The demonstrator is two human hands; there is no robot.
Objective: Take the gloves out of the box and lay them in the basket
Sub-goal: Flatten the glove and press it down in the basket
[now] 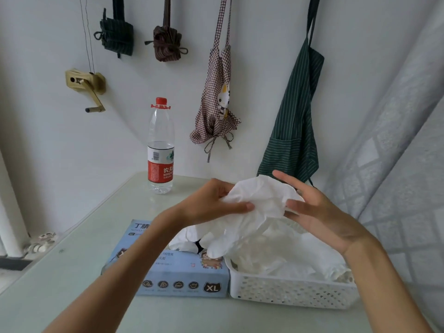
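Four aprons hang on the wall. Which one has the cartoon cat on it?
The red-and-white checked apron, hanging loose, third from the left. The two aprons left of it, dark green and brown, are tied into bundles; the green striped apron is plain.

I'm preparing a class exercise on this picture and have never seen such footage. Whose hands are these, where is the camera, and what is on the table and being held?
There is no machine: a person wears a camera on the head, looking forward and down. The left hand and right hand both hold a white glove above the table. On it lie a blue glove box, a white basket already holding gloves, and a water bottle. Aprons hang on the wall.
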